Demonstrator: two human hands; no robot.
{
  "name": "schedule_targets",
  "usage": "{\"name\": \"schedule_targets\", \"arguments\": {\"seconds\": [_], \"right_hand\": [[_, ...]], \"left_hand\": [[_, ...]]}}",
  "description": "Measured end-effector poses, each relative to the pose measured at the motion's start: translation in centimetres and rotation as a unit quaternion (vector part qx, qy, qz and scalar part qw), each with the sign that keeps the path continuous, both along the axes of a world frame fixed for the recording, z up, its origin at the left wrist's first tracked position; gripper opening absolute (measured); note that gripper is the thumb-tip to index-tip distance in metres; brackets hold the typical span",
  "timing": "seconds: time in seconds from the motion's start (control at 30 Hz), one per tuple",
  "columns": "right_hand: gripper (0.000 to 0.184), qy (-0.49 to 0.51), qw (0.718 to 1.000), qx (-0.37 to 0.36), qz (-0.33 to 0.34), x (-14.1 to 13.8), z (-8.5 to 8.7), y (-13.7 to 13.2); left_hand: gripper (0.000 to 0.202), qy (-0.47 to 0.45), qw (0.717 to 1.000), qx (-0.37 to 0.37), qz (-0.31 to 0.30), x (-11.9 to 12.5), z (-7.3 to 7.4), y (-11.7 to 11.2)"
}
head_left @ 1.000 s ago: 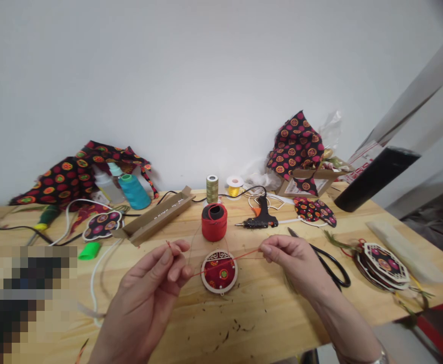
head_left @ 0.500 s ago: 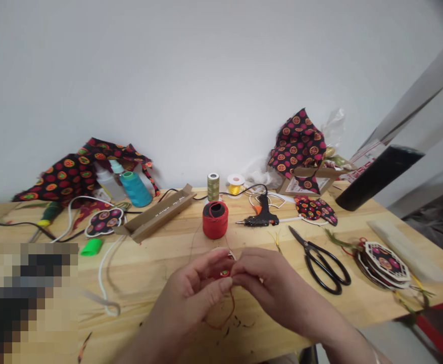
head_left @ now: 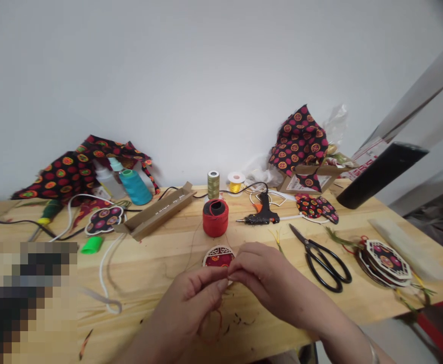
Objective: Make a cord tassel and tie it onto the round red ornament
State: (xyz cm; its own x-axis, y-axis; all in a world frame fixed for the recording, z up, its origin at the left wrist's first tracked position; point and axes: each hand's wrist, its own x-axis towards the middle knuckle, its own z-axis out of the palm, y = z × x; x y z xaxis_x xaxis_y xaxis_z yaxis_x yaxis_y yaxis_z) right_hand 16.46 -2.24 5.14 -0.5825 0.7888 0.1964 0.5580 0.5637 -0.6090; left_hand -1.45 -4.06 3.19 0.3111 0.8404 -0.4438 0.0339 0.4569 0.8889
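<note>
My left hand (head_left: 196, 296) and my right hand (head_left: 261, 275) meet over the front of the table, fingertips pinched together. Between them they grip a thin red cord (head_left: 220, 326), whose loop hangs below my left hand; the pinched part is mostly hidden. Just beyond my fingers is a round ornament (head_left: 216, 259) with a pale cut-out rim and dark red patterned fabric. My fingers cover its lower part, and I cannot tell whether they touch it. A spool of red thread (head_left: 215, 222) stands behind the ornament, a fine strand trailing from it.
Black-handled scissors (head_left: 323, 263) and a stack of fabric ornaments (head_left: 386, 263) lie to the right. A glue gun (head_left: 261, 215), a long cardboard box (head_left: 160, 212), a teal thread cone (head_left: 136, 187) and a black roll (head_left: 382, 177) are farther back. A green cap (head_left: 92, 245) lies left.
My hands have drawn slightly closer to me, and the left fingers have closed from a more spread pose. The round ornament, mostly covered before, now shows beyond them.
</note>
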Motion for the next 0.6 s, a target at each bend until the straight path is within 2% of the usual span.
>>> {"name": "schedule_targets", "arguments": {"seconds": [0.13, 0.3, 0.5, 0.6], "right_hand": [[0.015, 0.012, 1.0, -0.01, -0.02, 0.7, -0.5, 0.5], [0.013, 0.032, 0.999, -0.013, -0.028, 0.9, -0.8, 0.8], [0.014, 0.04, 0.999, -0.004, -0.021, 0.9, -1.4, 0.8], [0.021, 0.066, 0.996, 0.038, -0.035, 0.7, -1.7, 0.8]], "left_hand": [[0.024, 0.017, 0.999, -0.006, 0.029, 0.0, -0.1, -0.1], [0.025, 0.007, 0.999, -0.005, 0.034, 0.0, 0.1, -0.2], [0.036, -0.08, 0.991, -0.047, 0.097, 0.2, 0.3, -0.4], [0.042, -0.105, 0.985, -0.065, 0.119, 0.3, 0.3, -0.3]]}}
